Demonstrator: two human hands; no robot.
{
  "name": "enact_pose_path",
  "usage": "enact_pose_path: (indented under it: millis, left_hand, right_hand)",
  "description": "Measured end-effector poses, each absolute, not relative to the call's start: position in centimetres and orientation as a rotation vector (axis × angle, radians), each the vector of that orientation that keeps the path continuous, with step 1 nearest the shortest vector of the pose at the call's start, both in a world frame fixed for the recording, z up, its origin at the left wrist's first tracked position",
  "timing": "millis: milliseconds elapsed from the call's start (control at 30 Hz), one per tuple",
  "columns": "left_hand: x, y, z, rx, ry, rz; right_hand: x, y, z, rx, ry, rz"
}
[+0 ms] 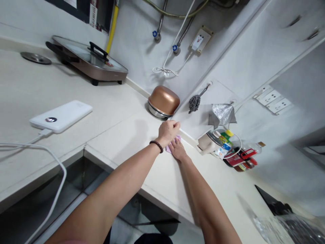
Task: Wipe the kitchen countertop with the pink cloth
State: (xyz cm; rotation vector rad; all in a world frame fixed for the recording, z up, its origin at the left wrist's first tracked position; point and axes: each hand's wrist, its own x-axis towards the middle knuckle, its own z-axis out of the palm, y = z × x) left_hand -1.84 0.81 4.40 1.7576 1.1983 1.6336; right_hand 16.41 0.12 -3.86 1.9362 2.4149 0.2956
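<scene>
My left hand (168, 130), with a dark bead bracelet at the wrist, is curled into a fist at the back edge of the pale countertop (122, 135), close to the wall. What its fingers hold is hidden. My right hand (177, 149) lies flat just beside it, fingers stretched out and pressing on a small pink cloth (168, 148) that shows between the two hands. A copper-coloured pot (164, 100) sits upside down just beyond the left hand.
A lidded electric grill pan (90, 60) and a white power bank (61, 116) with its cable lie further along the counter. A steel scourer (194, 102), a grey cloth (222, 114), a small cooker (209, 141) and bottles (241, 157) are near the wall. Glassware (286, 227) stands by my right arm.
</scene>
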Motion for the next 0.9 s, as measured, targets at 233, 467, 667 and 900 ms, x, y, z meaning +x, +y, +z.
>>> enact_pose_path:
  millis: [233, 467, 667, 900]
  left_hand:
    - [-1.9, 0.7, 4.3, 1.748, 1.234, 1.561]
    - [-2.3, 1.0, 3.9, 1.805, 1.297, 1.493]
    - [-2.3, 1.3, 3.6, 1.829, 1.308, 1.484]
    - [-1.3, 0.3, 3.5, 1.899, 1.272, 1.403]
  right_hand:
    - [12.0, -10.3, -4.5, 1.553, 2.822, 0.195]
    - [12.8, -18.9, -2.5, 1.470, 2.838, 0.081]
    - [28.2, -25.0, -4.4, 2.126, 2.401, 0.143]
    - [49.5, -31.9, -8.9, 2.074, 2.327, 0.695]
